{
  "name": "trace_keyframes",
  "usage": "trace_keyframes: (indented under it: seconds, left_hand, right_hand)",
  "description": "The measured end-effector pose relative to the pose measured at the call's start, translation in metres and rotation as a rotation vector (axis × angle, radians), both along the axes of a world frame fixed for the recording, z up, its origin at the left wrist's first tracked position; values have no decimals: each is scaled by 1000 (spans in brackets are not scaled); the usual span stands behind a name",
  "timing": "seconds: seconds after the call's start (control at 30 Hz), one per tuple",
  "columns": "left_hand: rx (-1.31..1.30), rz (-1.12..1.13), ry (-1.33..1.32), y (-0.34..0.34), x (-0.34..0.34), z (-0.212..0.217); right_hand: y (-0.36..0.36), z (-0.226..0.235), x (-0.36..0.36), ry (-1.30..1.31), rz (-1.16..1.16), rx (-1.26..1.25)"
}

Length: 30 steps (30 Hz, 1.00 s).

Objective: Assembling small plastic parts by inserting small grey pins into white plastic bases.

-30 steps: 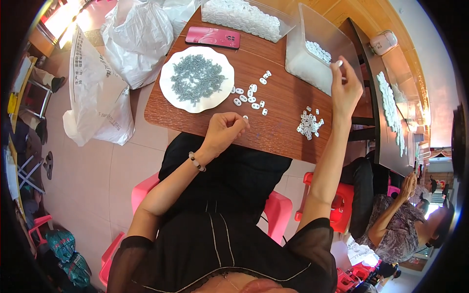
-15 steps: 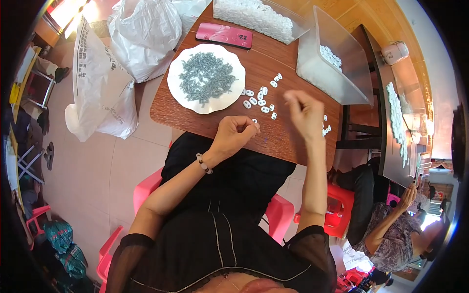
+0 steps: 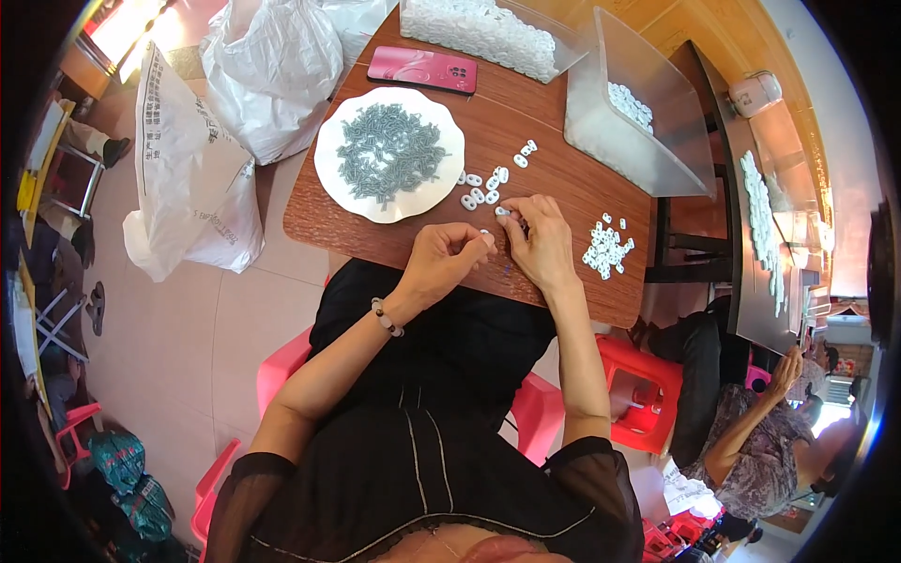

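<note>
My left hand (image 3: 439, 266) is closed above the table's near edge, thumb and forefinger pinching a small white plastic piece (image 3: 485, 234) that is mostly hidden. Close to its right, my right hand (image 3: 544, 242) has its fingertips closed on another small white two-holed piece (image 3: 502, 212). Several loose white oval pieces (image 3: 478, 195) with two holes lie just beyond my fingertips. To the left of them stands a white scalloped plate (image 3: 325, 171) heaped with short grey pins (image 3: 389, 150). A pile of smaller white pieces (image 3: 608, 251) sits right of my right hand.
A pink phone (image 3: 422, 69) lies on the wooden table (image 3: 526, 113) behind the plate. Translucent bins (image 3: 638, 155) of white pieces line its far side. White sacks (image 3: 192, 178) stand on the floor at left. Another person (image 3: 751, 441) sits at a dark table on the right.
My right hand has come down and left to the loose pieces, beside my left hand, and now pinches one. The pile at right is uncovered. My left hand keeps its pinch.
</note>
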State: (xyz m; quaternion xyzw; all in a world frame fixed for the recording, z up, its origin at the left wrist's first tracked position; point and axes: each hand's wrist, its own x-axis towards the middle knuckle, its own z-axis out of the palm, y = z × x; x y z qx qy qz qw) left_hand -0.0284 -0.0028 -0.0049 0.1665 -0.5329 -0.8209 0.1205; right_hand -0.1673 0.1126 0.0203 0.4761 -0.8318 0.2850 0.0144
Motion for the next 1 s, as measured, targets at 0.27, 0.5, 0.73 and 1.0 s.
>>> trace_keyframes:
  seconds: [0.27,0.5,0.73,1.0]
  left_hand:
    - [13,-9,-6,0,-2,0]
    - [177,-154,-4,-5,5,6]
    - [299,-291,-18,-11,10,16]
    - [183,-138,-65,-29,13,40]
  right_hand:
    - [8,19,22,-279,-12,-140]
    - [24,24,35,-280,139,-350]
    - [31,29,40,-243,166,-347]
    - [26,18,41,-388,-50,-274]
